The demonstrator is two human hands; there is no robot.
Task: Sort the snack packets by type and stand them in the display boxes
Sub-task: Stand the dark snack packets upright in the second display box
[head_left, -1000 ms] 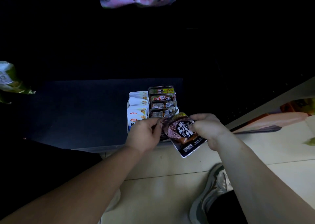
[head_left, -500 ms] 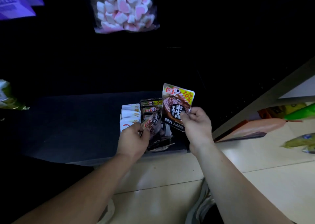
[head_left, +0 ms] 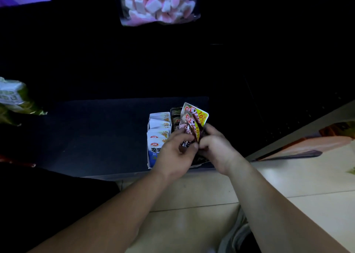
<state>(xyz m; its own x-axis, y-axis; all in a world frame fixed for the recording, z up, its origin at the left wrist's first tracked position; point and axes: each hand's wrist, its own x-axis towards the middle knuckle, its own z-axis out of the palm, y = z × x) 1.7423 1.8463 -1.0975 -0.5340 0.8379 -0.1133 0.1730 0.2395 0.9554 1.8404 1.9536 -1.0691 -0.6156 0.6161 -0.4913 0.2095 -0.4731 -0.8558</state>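
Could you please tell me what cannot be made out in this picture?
Head view: lower halves of the dark packets, behind the left hand and right hand; their count unclear.
Head view: right display box, behind those packets.
Head view: marshmallow bag, cut by the top edge.
Head view: shelf depths, too dark.

The picture is dim overall, and its upper half falls to near black. The brightest area is the pale tiled floor (head_left: 192,224) at the bottom and right, softly and evenly lit. The dark shelf (head_left: 86,133) shows only a faint blue sheen. The marshmallow bag (head_left: 159,2) at the top catches light, with small glints on its plastic. The left hand (head_left: 172,154) and right hand (head_left: 217,149) are weakly lit, and the snack packets (head_left: 199,116) they grip look slightly smeared. The green bag (head_left: 13,99) at the left edge is soft, and the forearms stretch wide toward the bottom corners.
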